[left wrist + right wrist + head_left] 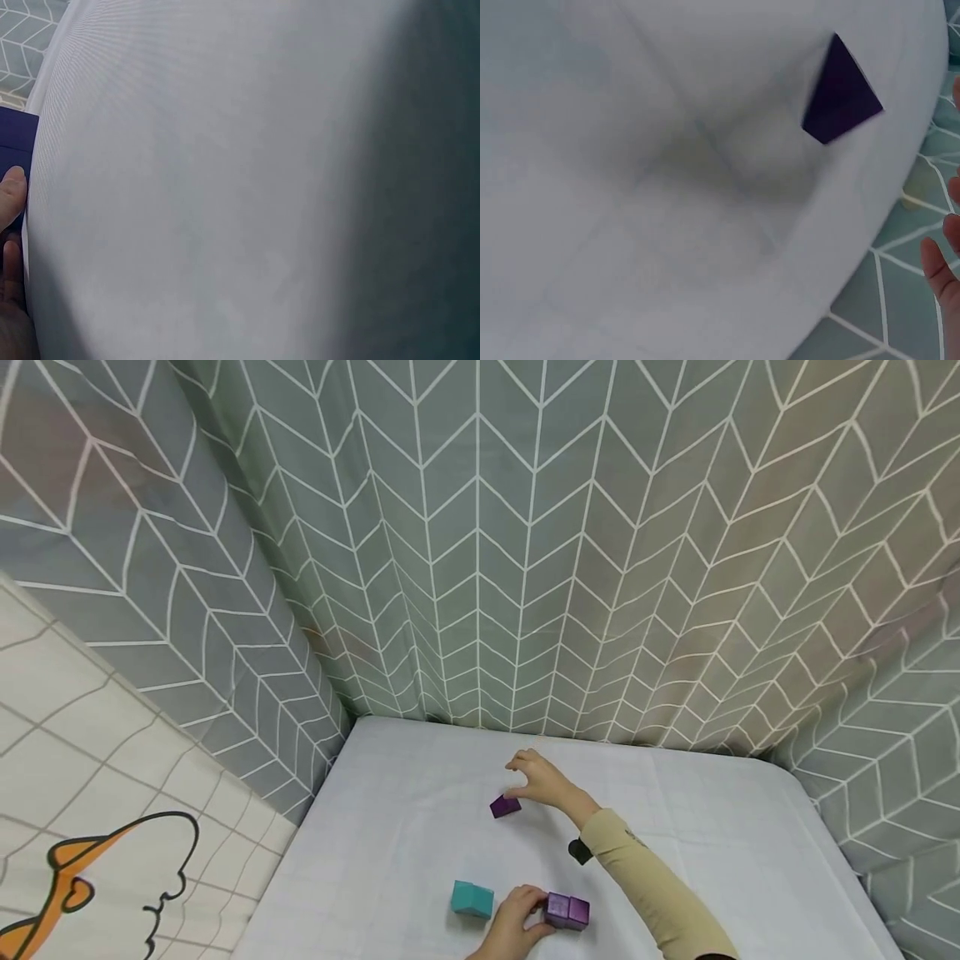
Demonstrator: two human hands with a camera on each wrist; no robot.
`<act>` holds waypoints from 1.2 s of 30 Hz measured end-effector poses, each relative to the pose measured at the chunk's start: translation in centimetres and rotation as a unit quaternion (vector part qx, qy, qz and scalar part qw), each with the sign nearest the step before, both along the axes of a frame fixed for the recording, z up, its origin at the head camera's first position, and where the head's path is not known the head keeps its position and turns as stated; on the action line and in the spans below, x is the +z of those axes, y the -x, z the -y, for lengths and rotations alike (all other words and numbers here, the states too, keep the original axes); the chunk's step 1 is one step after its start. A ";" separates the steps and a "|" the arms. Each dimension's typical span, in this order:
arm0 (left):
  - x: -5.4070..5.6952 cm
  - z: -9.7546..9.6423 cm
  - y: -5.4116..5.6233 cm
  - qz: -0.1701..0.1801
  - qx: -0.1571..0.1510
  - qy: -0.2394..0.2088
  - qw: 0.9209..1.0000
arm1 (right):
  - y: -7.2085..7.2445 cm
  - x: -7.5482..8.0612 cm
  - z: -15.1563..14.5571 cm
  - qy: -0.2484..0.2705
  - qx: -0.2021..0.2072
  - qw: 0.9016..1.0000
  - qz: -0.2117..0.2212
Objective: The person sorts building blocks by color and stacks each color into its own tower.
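Note:
Near the front edge of the head view, my left hand [513, 923] holds a pair of joined-looking purple blocks [567, 912] between thumb and fingers. In the left wrist view only part of the purple block [16, 139] and the fingers show at the left border. Farther back on the table, my right hand [543, 780] hovers with spread, bent fingers beside a smaller purple block [505, 807]. That block [842, 96] lies apart from the fingers [939, 270] in the right wrist view. A teal block [472, 899] sits left of my left hand.
A white cloth covers the table [405, 810]. Grey patterned curtains [525, 568] hang behind it and at both sides. A light checked cloth with a cartoon drawing [112, 877] is at the left. A small black object [579, 851] is at my right wrist.

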State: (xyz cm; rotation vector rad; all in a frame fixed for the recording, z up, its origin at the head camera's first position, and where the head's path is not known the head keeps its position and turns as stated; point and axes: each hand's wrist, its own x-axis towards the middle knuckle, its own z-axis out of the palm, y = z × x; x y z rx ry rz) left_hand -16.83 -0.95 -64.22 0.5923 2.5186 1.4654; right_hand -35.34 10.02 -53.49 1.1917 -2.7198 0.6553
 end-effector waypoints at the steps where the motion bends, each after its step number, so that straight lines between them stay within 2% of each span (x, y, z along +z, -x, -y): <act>1: 0.0 0.0 0.0 -0.007 -0.001 -0.001 1.000 | 0.0 -0.4 0.3 -0.004 0.005 1.000 0.007; 6: -0.1 0.0 0.0 -0.019 -0.001 -0.004 1.000 | -0.4 -2.0 1.3 -0.024 0.018 0.999 0.043; 9: 0.0 -0.1 0.0 -0.012 -0.002 -0.008 1.000 | -0.6 -2.8 1.3 -0.039 0.018 0.998 0.045; 11: -0.1 -0.1 0.0 -0.020 -0.003 -0.008 1.000 | -0.7 -3.3 1.2 -0.050 0.017 0.998 0.040; 17: -0.6 0.0 0.0 -0.101 -0.007 0.004 0.995 | -0.9 -4.5 1.0 -0.063 0.013 0.997 0.044; 20: -0.8 0.0 0.0 -0.119 -0.008 0.003 0.993 | -0.9 -4.7 1.0 -0.063 0.008 0.997 0.046; 27: -1.0 0.0 0.1 -0.106 -0.006 -0.003 0.994 | -1.2 -5.0 0.9 -0.069 0.007 0.997 0.036; 36: -0.8 0.0 0.0 -0.112 -0.005 0.000 0.994 | -1.3 -5.7 0.9 -0.065 0.003 0.998 0.025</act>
